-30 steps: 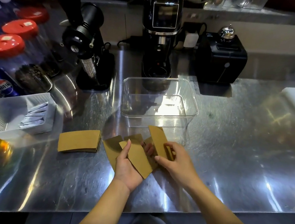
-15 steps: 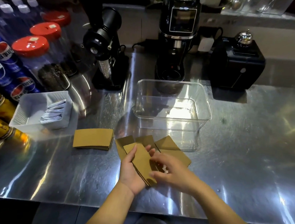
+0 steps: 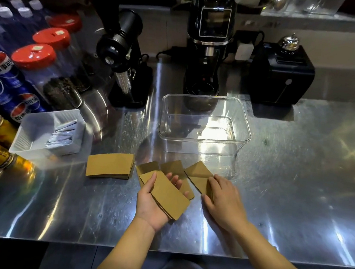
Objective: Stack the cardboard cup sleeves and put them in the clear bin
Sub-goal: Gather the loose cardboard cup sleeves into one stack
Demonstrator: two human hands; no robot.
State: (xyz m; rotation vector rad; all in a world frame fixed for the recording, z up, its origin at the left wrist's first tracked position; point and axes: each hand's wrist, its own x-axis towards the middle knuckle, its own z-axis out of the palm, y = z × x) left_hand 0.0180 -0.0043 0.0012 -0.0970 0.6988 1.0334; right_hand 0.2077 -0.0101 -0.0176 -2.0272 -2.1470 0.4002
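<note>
Cradling a small stack of cardboard sleeves (image 3: 164,196), the left hand (image 3: 154,204) lay palm up just above the steel counter (image 3: 295,196), thumb pressed on the top sleeve and fingers spread loosely beneath it. At 3 o'clock from that stack, the right hand (image 3: 223,201) rested palm down, its fingers curled onto the near edge of another flat sleeve (image 3: 197,175); whether it pinched the sleeve or only pressed it could not be told. More loose sleeves (image 3: 170,169) lay fanned on the counter under and beyond the left fingers. At 9 o'clock from the hands, a separate neat pile of sleeves (image 3: 109,168) sat apart on the steel. The clear bin (image 3: 245,127) stood at 12 o'clock from the hands, near the loose sleeves, with no sleeve inside. Beyond it at 12 o'clock stood a black grinder (image 3: 209,41). At 10 o'clock a white tray (image 3: 35,123) held paper sachets (image 3: 63,135), with cola cans (image 3: 4,82) further out the same way.
</note>
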